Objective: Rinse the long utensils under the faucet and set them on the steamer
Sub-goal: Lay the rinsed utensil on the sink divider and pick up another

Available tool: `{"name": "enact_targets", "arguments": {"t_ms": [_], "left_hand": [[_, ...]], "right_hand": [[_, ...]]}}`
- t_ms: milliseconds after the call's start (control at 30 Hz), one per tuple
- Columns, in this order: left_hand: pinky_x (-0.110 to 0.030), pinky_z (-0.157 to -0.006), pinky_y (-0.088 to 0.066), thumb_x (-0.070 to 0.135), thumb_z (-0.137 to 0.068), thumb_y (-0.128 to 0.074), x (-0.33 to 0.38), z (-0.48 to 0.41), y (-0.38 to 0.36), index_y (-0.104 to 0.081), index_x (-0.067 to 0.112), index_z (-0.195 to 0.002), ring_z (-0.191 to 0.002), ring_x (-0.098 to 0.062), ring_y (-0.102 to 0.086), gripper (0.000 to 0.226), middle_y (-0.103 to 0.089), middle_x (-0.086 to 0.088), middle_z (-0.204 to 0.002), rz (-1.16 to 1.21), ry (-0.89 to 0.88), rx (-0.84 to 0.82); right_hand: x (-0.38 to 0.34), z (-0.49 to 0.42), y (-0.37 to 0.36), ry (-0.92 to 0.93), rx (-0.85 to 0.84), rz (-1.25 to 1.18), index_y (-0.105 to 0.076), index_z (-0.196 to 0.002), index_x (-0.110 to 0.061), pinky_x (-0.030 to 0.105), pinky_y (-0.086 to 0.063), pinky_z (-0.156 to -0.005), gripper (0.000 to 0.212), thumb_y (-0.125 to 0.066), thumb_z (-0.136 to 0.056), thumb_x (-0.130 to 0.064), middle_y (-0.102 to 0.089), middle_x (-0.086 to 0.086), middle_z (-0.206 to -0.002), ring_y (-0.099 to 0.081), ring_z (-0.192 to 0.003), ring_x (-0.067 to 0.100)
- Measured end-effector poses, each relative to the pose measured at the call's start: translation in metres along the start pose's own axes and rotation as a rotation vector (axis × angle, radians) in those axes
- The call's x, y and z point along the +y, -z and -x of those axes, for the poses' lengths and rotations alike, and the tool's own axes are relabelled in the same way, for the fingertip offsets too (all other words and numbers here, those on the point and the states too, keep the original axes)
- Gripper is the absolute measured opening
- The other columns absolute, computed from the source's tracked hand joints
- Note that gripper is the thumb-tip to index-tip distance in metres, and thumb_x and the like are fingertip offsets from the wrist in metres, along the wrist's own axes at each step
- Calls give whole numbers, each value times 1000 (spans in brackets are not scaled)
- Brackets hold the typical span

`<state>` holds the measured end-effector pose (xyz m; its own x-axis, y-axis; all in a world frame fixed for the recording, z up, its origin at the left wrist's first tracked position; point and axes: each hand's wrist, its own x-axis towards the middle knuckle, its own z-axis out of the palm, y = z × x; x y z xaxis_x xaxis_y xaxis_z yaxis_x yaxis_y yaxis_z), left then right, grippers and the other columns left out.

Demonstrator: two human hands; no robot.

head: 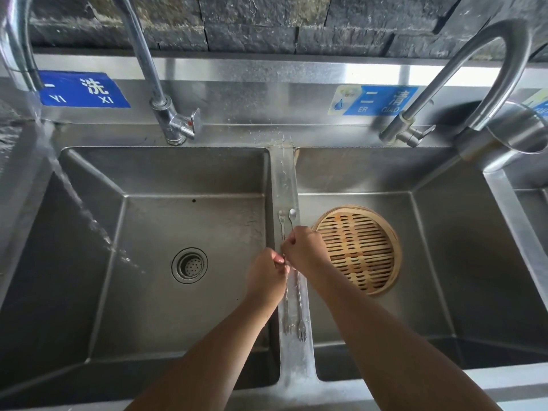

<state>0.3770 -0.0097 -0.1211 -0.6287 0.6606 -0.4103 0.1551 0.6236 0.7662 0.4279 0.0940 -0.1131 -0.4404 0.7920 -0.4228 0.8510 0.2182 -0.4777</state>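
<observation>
Two long thin metal utensils lie side by side on the wet divider (286, 179) between the two sink basins: each has a small spoon end (292, 214) at the far side and a fork end (301, 329) near me. My left hand (267, 278) and my right hand (305, 249) meet over their middle, fingers pinched on the twisted shafts. A round bamboo steamer (360, 250) sits in the right basin, just right of my right hand. Water streams from the left faucet (17, 51) into the left basin.
The left basin has a round drain strainer (189, 264). Two more faucets (166, 108) (444, 84) rise from the back ledge. Blue labels are stuck on the backsplash. A third basin edge shows at the far right.
</observation>
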Motion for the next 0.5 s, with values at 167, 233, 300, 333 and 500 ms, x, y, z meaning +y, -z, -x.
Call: {"name": "enact_targets", "arguments": {"t_ms": [167, 233, 300, 333, 500], "left_hand": [[-52, -67, -59, 13, -85, -64, -1, 2, 1, -59, 16, -85, -76, -26, -66, 6, -66, -5, -84, 11, 23, -20], [-55, -67, -58, 13, -86, -64, -1, 3, 1, -57, 17, -84, -75, -30, -66, 8, -65, -7, -84, 20, 27, -27], [-55, -66, -57, 13, -86, -64, 0, 3, 1, -56, 18, -82, -73, -31, -66, 10, -65, -8, -82, 15, 26, -28], [-54, -66, -58, 15, -86, -64, 0, 3, 2, -57, 18, -81, -71, -30, -66, 10, -66, -8, -81, 2, 25, -25], [-50, -61, -59, 17, -86, -66, 6, 1, 7, -62, 8, -83, -67, -25, -69, 10, -68, -10, -76, 29, 64, -47]], "right_hand": [[3, -1, 0, 21, -10, -4, -69, -81, -8, 41, -62, -67, 16, -59, -89, -18, -72, 9, -72, -71, -71, 22], [4, -1, -1, 16, -9, -19, -69, -82, -9, 41, -62, -67, 15, -60, -89, -19, -72, 8, -72, -71, -70, 21], [4, 0, -1, 19, 1, -33, -68, -81, -10, 39, -62, -65, 15, -61, -89, -20, -71, 7, -71, -70, -69, 20], [5, 0, -1, 28, 11, -31, -68, -80, -10, 37, -61, -63, 15, -61, -89, -20, -70, 6, -71, -69, -68, 20], [6, 6, -3, 54, 72, -57, -61, -84, -14, 28, -51, -56, 7, -61, -88, -20, -65, 2, -72, -63, -67, 16]]}}
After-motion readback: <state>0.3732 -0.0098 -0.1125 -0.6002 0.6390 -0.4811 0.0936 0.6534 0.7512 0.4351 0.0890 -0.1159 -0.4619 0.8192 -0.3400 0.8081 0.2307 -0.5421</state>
